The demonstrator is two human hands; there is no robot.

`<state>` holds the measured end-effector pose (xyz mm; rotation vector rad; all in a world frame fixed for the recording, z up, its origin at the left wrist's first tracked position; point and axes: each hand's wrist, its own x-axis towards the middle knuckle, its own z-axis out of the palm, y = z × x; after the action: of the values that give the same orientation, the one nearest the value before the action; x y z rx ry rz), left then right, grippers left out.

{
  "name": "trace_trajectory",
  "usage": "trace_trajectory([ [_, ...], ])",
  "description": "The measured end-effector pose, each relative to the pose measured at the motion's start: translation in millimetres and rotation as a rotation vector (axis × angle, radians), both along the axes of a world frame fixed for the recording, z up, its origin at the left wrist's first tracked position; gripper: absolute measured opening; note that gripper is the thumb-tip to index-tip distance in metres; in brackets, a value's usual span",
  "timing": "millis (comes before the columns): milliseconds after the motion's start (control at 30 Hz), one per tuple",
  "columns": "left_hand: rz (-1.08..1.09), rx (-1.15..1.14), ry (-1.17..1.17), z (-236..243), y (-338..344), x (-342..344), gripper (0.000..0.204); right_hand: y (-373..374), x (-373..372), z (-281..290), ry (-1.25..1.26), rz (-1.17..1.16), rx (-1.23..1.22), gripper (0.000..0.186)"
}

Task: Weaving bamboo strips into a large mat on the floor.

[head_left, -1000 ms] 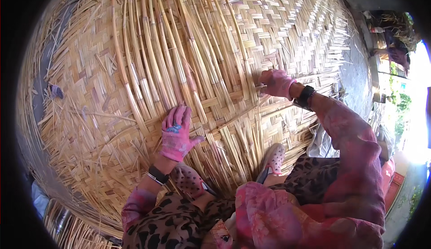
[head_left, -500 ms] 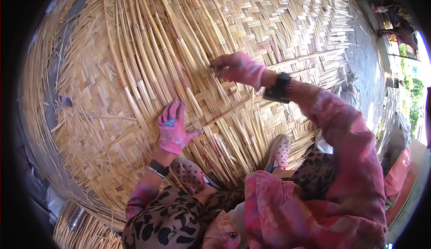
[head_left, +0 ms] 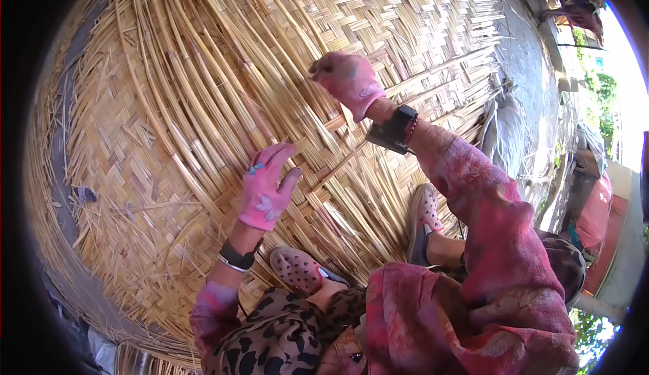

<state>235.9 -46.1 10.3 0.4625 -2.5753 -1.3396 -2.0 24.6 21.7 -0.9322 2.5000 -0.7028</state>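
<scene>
A large mat (head_left: 378, 10) of flattened, pale yellow reed strips lies beneath both hands. Many loose lengthwise strips (head_left: 203, 57) run from the far edge toward my feet, fanning over the woven part. My left hand (head_left: 265, 196), in a pink glove, rests on the near part of these strips, fingers stretched and thumb apart. Farther off and to the right, my right hand (head_left: 350, 81), also gloved in pink, has its fingers curled closed at a long reed strip (head_left: 297, 7) that reaches up to it. The fingertips are partly hidden.
My shoes (head_left: 297, 268) stand on the near part of the mat. Short reed scraps lie at its left. Grey ground (head_left: 531, 84) borders the right edge, with a pale plastic sheet (head_left: 506, 135) there. A red-pink cloth (head_left: 595, 213) hangs farther right.
The view has shifted, with the mat appearing farther left. My right hand has curled its fingers tighter at the strip. My left hand's fingers have swung rightward across the strips.
</scene>
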Motion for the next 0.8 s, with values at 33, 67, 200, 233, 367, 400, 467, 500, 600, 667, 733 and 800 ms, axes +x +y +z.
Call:
trace_trajectory([
  [33,-0.055,0.010,0.024,-4,2,-7,0.044,6,-6,-2,0.126,-0.015,-0.019,0.029],
  [67,-0.109,0.020,0.048,-10,4,-13,0.044,10,-10,-5,0.129,-0.020,-0.011,0.029],
  [200,-0.151,-0.187,0.014,-33,15,-42,0.051,34,-33,-26,-0.035,-0.035,0.284,0.033],
  [233,-0.178,-0.228,-0.051,-32,15,-46,0.055,35,-35,-28,-0.207,-0.086,0.196,0.034],
  [367,-0.244,-0.382,-0.186,-26,18,-70,0.051,38,-31,-25,-0.365,-0.165,0.156,0.035],
  [400,-0.244,-0.382,-0.190,-29,14,-71,0.051,37,-29,-21,-0.357,-0.172,0.177,0.035],
  [467,-0.246,-0.276,-0.084,-34,6,-76,0.043,43,-35,-21,-0.332,-0.185,0.197,0.035],
  [500,-0.244,-0.279,-0.079,-35,3,-73,0.043,47,-37,-22,-0.364,0.060,0.141,0.045],
  [600,-0.064,-0.010,0.039,-30,7,-67,0.033,53,-39,-22,-0.410,0.281,0.147,0.054],
  [667,0.205,0.237,0.129,-26,13,-63,0.029,60,-39,-33,-0.423,0.026,0.173,0.025],
  [733,0.267,0.309,0.055,-26,11,-59,0.037,51,-33,-39,-0.314,0.101,0.247,0.023],
  [800,0.301,0.515,-0.056,-42,-3,-56,0.045,27,-8,-10,-0.016,-0.177,0.270,0.030],
])
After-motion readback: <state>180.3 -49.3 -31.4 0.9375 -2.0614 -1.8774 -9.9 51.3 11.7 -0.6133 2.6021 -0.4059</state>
